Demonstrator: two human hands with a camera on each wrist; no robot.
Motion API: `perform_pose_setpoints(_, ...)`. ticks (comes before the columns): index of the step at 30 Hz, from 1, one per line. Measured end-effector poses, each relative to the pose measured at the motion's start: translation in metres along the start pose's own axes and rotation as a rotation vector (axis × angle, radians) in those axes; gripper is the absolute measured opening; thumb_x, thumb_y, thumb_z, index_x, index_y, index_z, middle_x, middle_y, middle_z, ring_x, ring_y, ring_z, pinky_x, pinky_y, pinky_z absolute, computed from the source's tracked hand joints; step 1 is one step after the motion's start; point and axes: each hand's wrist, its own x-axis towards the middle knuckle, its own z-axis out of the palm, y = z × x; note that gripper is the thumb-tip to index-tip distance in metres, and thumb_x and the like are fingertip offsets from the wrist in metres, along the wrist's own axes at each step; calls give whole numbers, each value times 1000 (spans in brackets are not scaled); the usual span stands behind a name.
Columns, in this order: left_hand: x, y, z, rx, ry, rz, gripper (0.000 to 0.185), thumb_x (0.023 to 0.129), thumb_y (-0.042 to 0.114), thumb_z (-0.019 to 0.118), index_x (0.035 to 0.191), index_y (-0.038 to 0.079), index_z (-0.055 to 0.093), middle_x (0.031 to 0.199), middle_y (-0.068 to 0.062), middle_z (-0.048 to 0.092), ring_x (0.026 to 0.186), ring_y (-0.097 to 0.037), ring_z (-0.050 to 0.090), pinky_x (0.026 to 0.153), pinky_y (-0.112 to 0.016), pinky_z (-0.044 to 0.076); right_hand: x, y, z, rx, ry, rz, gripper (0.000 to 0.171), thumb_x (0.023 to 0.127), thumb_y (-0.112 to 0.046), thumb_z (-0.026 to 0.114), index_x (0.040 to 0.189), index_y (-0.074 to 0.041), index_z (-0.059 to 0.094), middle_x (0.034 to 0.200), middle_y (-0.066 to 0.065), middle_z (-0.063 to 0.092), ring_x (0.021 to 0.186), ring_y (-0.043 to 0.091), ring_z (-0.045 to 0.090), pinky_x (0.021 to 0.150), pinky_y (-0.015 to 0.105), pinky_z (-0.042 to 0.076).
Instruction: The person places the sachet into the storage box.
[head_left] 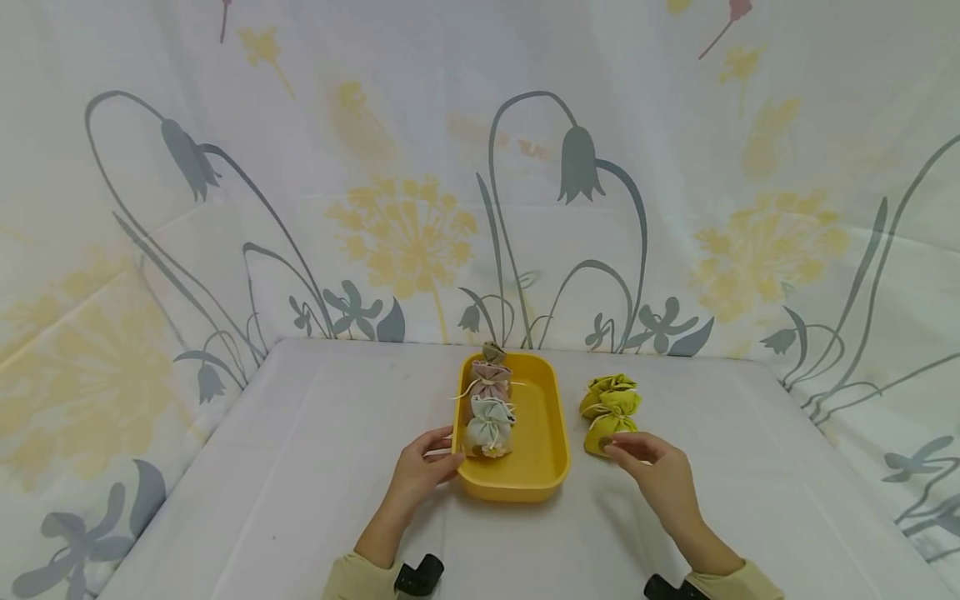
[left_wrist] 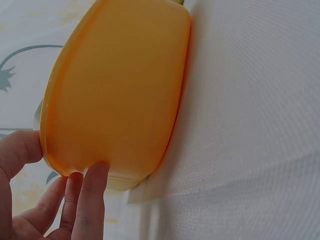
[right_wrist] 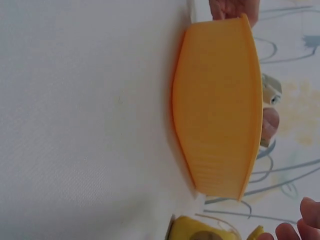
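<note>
The yellow tray (head_left: 551, 433) is held at its near left corner by the left hand (head_left: 420, 471) — thumb over the rim, fingers (left_wrist: 92, 187) curled against the outer wall. Three drawstring pouches are lined up along the tray's left side: a pale grey pouch (head_left: 489, 427) nearest, a pink pouch (head_left: 491, 379) behind it, a tan pouch (head_left: 492, 352) at the far end, half hidden. To the right, on the white table (head_left: 300, 467), two green pouches (head_left: 611, 408) are stacked close together, and the nearer one is touched by the right hand (head_left: 660, 475) — fingers relaxed, slightly apart, not clamped. A flowered curtain (head_left: 405, 225) is hung behind. In the wrist views the pouches inside are blocked by the tray's wall.
</note>
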Motion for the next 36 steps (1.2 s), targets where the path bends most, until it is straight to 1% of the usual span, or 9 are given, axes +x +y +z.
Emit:
perform_pose_setpoints(4, 3, -3, 0, -4, -3, -4, 51, 85, 9, 67, 130, -6, 47, 116, -22, 53, 97, -26, 60, 76, -35, 55, 3, 7, -3, -10, 38, -1, 27, 81, -19, 74, 101, -2, 70, 101, 11, 68, 80, -1, 59, 66, 17, 49)
perform_pose_setpoints(7, 12, -17, -1, -9, -1, -3, 52, 85, 10, 68, 131, -4, 48, 116, -19, 54, 96, -24, 60, 75, -34, 55, 6, 11, -5, -15, 49, 10, 27, 81, -21, 73, 100, -3, 70, 99, 11, 68, 79, -1, 59, 65, 18, 49)
perform_pose_setpoints(13, 10, -15, -1, -10, 10, -7, 52, 84, 11, 69, 131, -2, 49, 115, -17, 54, 95, -22, 60, 75, -33, 55, 13, 19, -9, -35, 81, 6, 29, 81, -23, 74, 101, -3, 70, 98, 11, 69, 78, -3, 58, 63, 18, 48)
perform_pose_setpoints(20, 11, -16, -1, -12, 4, 0, 52, 84, 11, 69, 131, -2, 49, 115, -17, 54, 96, -23, 60, 74, -32, 55, 25, 24, -12, -74, 98, 13, 33, 83, -24, 71, 107, -3, 67, 98, 11, 68, 76, -4, 56, 62, 18, 48)
perform_pose_setpoints(29, 9, -12, 0, -3, 14, -7, 53, 84, 13, 69, 131, -1, 49, 115, -16, 54, 97, -24, 60, 75, -32, 55, 43, 29, -11, -79, 119, 52, 39, 84, -22, 70, 116, -2, 61, 101, 14, 65, 76, -7, 53, 64, 13, 47)
perform_pose_setpoints(32, 9, -12, 1, -1, 17, -9, 53, 84, 13, 69, 131, -1, 50, 115, -16, 54, 97, -24, 60, 75, -32, 55, 49, 31, -11, -70, 108, 72, 44, 84, -24, 70, 120, -1, 58, 104, 15, 64, 80, 1, 56, 63, 13, 48)
perform_pose_setpoints(36, 9, -13, 0, -5, 14, -7, 53, 84, 12, 69, 131, -2, 49, 115, -17, 54, 97, -24, 60, 75, -32, 55, 56, 33, -12, -60, 50, 109, 56, 85, -29, 68, 128, 2, 50, 109, 19, 60, 91, 21, 58, 64, 14, 49)
